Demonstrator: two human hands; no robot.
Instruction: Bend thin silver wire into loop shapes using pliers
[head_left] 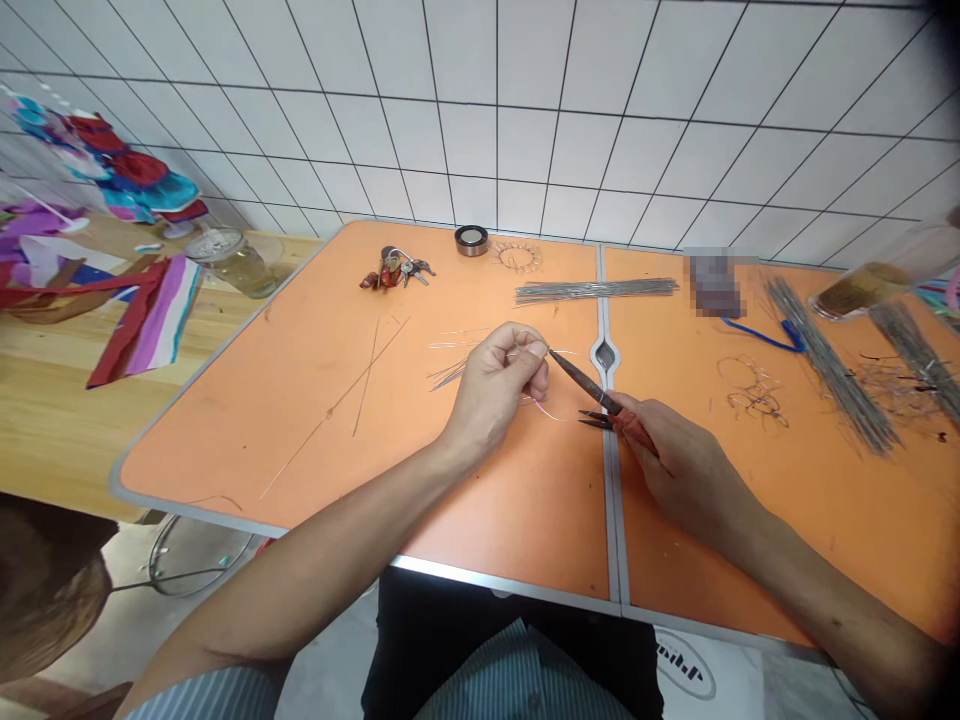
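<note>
My left hand [504, 375] is closed, thumb and fingers pinching a thin wire [547, 410] whose loose ends stick out beside the fingers. My right hand [667, 440] is wrapped round a dark, pointed metal tool [581, 377], and its tip meets the left fingertips. Below it, two more short dark points [596, 419] and a red handle [635, 430] show at the right fingers. Whether these belong to the same tool I cannot tell. Under and behind the left hand lie several loose thin wires [448, 374] on the orange table [450, 510].
A bundle of straight wires [596, 290] lies at the back, near a tape roll [471, 240], a wire ring [517, 257] and keys [409, 268]. To the right are another wire bundle [832, 365], tangled wire [756, 392] and a tilted cup [862, 290]. A glass jar [232, 262] stands left.
</note>
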